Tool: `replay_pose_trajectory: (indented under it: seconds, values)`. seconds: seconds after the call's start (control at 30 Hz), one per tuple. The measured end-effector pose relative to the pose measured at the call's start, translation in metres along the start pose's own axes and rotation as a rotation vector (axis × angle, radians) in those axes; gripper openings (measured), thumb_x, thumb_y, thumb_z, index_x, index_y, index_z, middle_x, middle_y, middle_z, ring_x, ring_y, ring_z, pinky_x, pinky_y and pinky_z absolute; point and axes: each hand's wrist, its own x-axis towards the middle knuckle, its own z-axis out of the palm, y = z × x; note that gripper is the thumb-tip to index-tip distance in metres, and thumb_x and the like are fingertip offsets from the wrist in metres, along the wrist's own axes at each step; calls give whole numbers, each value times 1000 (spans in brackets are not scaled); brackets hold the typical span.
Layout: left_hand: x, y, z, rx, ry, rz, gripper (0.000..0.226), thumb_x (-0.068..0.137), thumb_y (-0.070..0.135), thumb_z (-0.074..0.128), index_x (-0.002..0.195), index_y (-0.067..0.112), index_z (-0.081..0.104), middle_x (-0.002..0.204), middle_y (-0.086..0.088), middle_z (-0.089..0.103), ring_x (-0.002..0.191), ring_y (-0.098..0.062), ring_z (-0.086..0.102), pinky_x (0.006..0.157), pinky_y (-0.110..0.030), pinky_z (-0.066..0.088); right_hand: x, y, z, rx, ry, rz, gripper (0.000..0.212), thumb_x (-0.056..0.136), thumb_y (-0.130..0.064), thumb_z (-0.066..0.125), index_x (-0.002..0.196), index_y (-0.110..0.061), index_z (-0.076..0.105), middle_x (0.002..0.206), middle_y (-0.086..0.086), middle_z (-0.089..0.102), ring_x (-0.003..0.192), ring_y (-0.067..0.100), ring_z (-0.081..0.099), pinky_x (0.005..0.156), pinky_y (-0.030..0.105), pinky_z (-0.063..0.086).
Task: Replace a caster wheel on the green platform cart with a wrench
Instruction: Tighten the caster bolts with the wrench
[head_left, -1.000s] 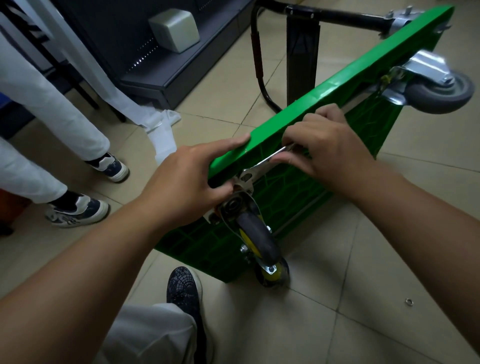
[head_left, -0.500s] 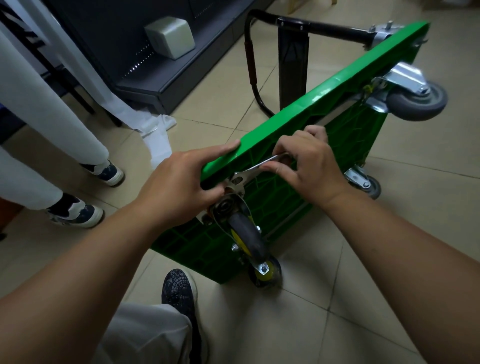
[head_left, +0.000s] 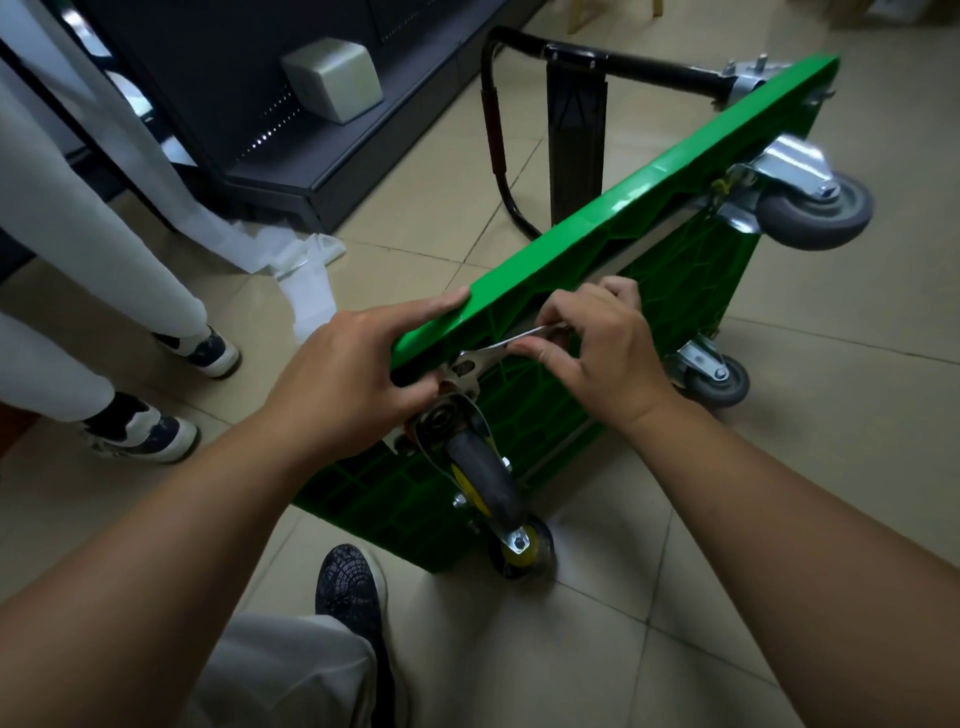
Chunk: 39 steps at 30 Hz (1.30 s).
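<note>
I see the caster (head_left: 483, 478) at the near top corner of the cart (head_left: 597, 218), which stands on its edge on the floor (head_left: 779, 519). The wrench (head_left: 498, 349) sits with its head at the caster's mount. My right hand (head_left: 597, 343) pinches the wrench handle. My left hand (head_left: 343, 374) grips the cart's top edge, fingers over, thumb under. A grey wheel (head_left: 815, 213) juts out at the far corner.

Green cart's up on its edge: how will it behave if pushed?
Probably tippy: the green cart stands on one narrow edge, the left hand holding its top rim. It might scoot too, as the lower caster seems to touch the floor. Its ribbed deck looks stiff, unlikely to flex under the wrench the right hand pinches.
</note>
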Motion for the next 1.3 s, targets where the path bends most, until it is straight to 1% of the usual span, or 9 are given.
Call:
replay_pose_trajectory:
  seconds: [0.23,0.3,0.37,0.47,0.63,0.83,0.93,1.13,1.3]
  values:
    - [2,-2,-2,-17,-7,13,75,85,27,77,144,62,45,95,6,73,55,-9,53,51,-34,43,6,2,-12,-32,-146,1,46,86,-63,59,84,-17,63,79,-2,59,88,18,44,79,29,30]
    - [3,-4,-3,-9,-7,19,76,85,26,77,144,62,45,93,5,72,55,-9,53,53,-36,45,-5,14,-25,-88,-29,1,42,87,-58,63,81,-17,63,76,-4,57,81,16,44,80,28,30]
    - [4,-7,-3,-12,-26,20,79,85,25,78,144,64,42,99,2,73,66,-10,62,59,-39,53,-39,34,-34,-61,109,289,36,90,-51,65,79,-17,62,71,-6,57,75,17,46,75,29,32]
    - [7,-9,-2,-18,-33,36,81,86,28,77,146,66,37,118,-1,73,93,-27,72,78,-53,60,-130,75,-27,22,156,952,37,93,-47,65,78,-14,59,70,1,59,72,30,59,71,38,43]
    - [12,-7,0,-15,-29,59,80,86,28,77,148,60,40,127,3,70,98,-23,71,82,-51,60,-251,101,11,-4,-238,1601,18,92,-7,61,77,3,59,74,22,59,64,31,54,60,33,40]
    - [16,-5,-1,-10,-26,77,78,85,27,76,150,54,43,120,5,70,88,-22,70,73,-50,59,-286,85,40,-115,-399,1608,14,90,-3,57,78,0,62,80,22,62,73,36,57,63,32,37]
    - [17,-4,-1,-16,-24,79,76,84,31,74,150,53,43,123,1,71,92,-23,70,76,-51,60,-291,80,44,-123,-319,1565,11,90,-3,58,87,-1,68,91,23,66,87,41,62,68,32,37]
    - [16,-3,0,-32,-27,91,76,84,28,76,149,52,45,129,7,69,97,-22,72,82,-52,61,-299,73,40,-55,-169,1475,17,81,10,65,93,3,74,81,19,65,72,29,57,70,31,43]
    - [15,-1,-1,-16,-36,102,75,84,30,74,150,52,44,119,9,72,70,-32,69,65,-52,59,-313,75,38,-152,-256,1450,9,81,1,69,80,-7,65,77,16,64,71,34,60,66,37,49]
